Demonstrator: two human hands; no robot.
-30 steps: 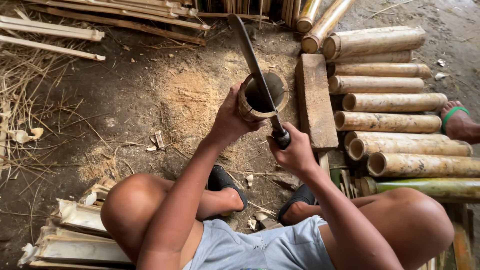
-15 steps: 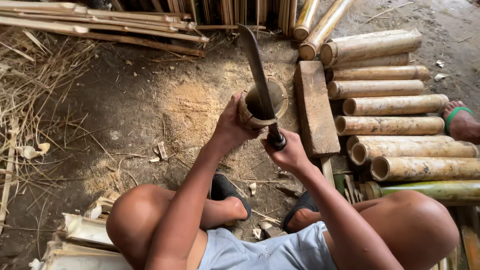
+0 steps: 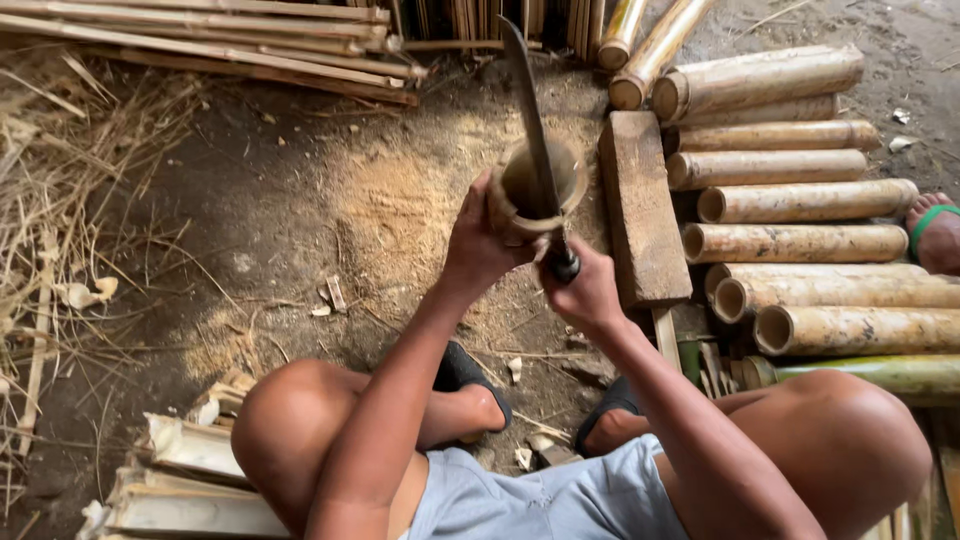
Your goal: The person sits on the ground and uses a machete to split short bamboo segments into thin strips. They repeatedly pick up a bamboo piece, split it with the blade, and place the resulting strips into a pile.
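A short upright bamboo tube (image 3: pixel 570 175) stands on the dirt in front of me, its hollow top facing up. My left hand (image 3: pixel 478 240) grips its near side. My right hand (image 3: pixel 585 290) is closed on the dark handle of a long machete (image 3: pixel 530 120). The blade lies across the tube's open rim and points away from me. I am squatting, with both knees and dark sandals in view below my arms.
A flat wooden block (image 3: pixel 640 205) lies right of the tube. Several cut bamboo sections (image 3: pixel 800 245) are stacked at the right, with another person's foot (image 3: pixel 935 235) beyond. Split bamboo strips (image 3: pixel 200 45) lie at the top, and pale split pieces (image 3: pixel 190 480) at lower left.
The view has shifted slightly. The machete blade stays on the tube's rim, and both hands keep their grip with little visible movement.
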